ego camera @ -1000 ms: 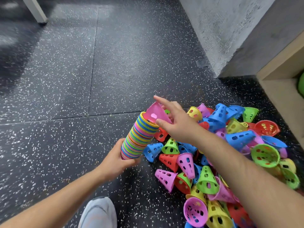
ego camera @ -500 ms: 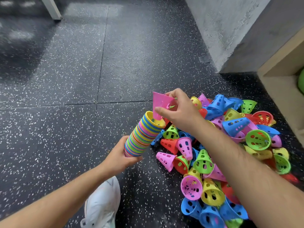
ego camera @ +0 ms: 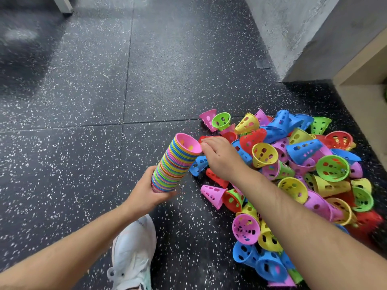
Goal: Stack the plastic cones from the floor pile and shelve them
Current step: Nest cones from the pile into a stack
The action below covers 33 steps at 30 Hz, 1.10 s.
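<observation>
Directly under the right hand (ego camera: 222,159) (fingers curled, whether holding anything unclear) lies the cone pile (ego camera: 293,164), nearer it than the left hand (ego camera: 146,194), which grips the tilted stack (ego camera: 176,164) at its base.

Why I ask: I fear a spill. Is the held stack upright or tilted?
Tilted. The stack leans rightward from the left hand gripping its lower end; its pink mouth sits beside the right hand.

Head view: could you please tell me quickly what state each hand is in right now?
Left hand: closed round the base of the cone stack.
Right hand: curled beside the stack's pink top; grip cannot be told.
</observation>
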### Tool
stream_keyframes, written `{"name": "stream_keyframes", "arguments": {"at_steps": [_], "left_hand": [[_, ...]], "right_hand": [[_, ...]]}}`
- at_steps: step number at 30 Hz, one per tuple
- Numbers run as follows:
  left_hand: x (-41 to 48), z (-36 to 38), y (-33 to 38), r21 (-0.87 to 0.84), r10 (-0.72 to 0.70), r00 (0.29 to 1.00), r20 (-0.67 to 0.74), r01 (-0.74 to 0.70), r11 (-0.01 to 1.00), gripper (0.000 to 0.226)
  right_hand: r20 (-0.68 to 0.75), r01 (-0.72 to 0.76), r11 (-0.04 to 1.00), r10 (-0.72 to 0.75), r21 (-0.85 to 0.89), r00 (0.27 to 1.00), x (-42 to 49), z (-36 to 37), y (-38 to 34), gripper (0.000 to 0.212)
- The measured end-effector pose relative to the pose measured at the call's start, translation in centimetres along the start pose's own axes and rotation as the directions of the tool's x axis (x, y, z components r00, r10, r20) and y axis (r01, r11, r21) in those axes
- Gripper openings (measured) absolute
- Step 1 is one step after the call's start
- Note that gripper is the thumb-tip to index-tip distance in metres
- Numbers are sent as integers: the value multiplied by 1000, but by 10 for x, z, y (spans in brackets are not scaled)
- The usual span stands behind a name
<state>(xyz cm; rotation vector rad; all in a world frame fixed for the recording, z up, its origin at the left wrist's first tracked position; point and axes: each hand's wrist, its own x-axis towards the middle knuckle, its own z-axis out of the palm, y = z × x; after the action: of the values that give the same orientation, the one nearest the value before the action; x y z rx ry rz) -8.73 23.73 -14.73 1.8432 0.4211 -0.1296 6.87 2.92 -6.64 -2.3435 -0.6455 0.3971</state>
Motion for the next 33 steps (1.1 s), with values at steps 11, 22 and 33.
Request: {"name": "stream_keyframes", "arguments": {"at_steps": [11, 22, 33], "left_hand": [[-21, -9, -33, 18, -24, 1000, 3, 24, 1000, 75], [-21, -8, -37, 14, -16, 999, -30, 17, 1000, 75], [-20, -7, -41, 53, 0, 1000, -26, 1, 999, 76]], "right_hand": [[250, -1, 884, 134, -468, 959, -15, 48, 8, 43], [-47, -47, 938, 32, -342, 998, -12, 37, 7, 62], [-335, 35, 999, -36, -8, 941, -22, -14, -21, 28]]}}
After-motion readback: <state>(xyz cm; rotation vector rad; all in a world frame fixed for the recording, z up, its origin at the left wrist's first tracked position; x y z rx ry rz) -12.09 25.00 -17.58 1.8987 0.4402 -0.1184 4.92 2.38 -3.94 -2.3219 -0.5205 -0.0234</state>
